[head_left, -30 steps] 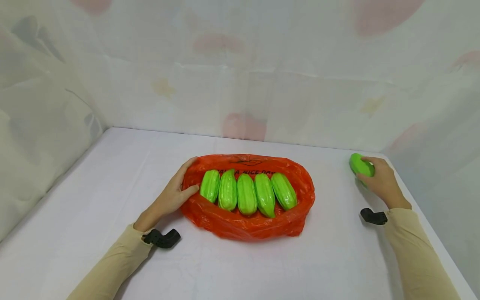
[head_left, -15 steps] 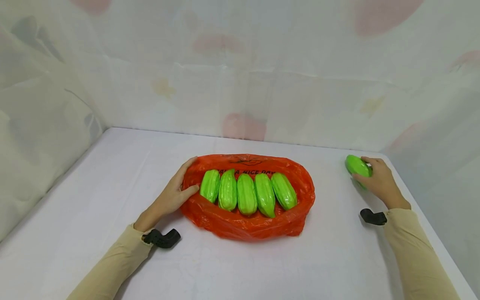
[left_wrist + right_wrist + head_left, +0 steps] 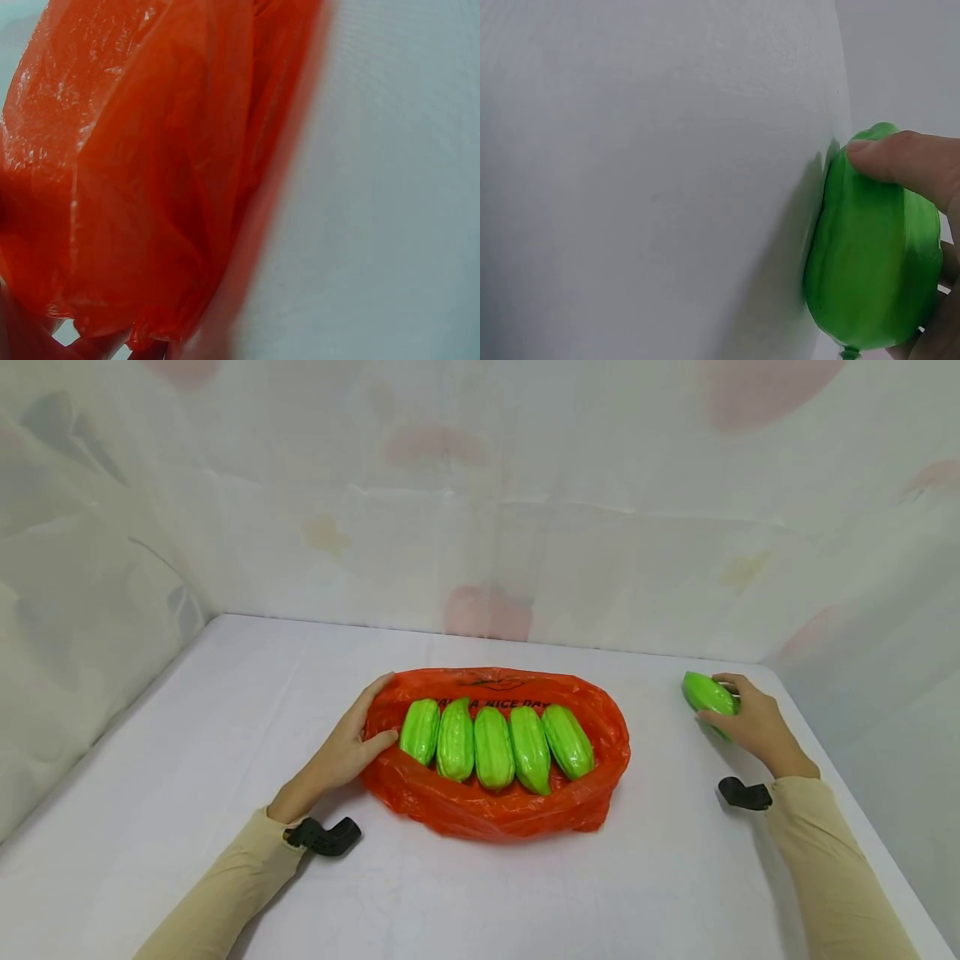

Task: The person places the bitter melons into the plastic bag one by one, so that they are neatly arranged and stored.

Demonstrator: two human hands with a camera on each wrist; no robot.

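Observation:
A red plastic bag [image 3: 487,814] with black lettering lies with its mouth wide at the middle of the table. Inside it, several glossy green ridged gourds [image 3: 493,750] sit side by side in a row. My left hand [image 3: 348,745] grips the bag's left rim, thumb toward the inside; the left wrist view shows mostly red film [image 3: 150,165], with fingers partly hidden at the bottom. At the far right, my right hand [image 3: 753,720] holds another green gourd [image 3: 870,255] between thumb and fingers. Its small stem shows in the right wrist view, and it is close against the white surface.
The white table [image 3: 525,902] ends at a pale curtain [image 3: 600,568] with faint pink and yellow prints at the back. More pale cloth hangs along both sides. Each wrist wears a black camera mount [image 3: 324,837].
The right hand has shifted slightly left with the gourd, which has tilted and moved a little toward the bag. The left hand and the bag have stayed still.

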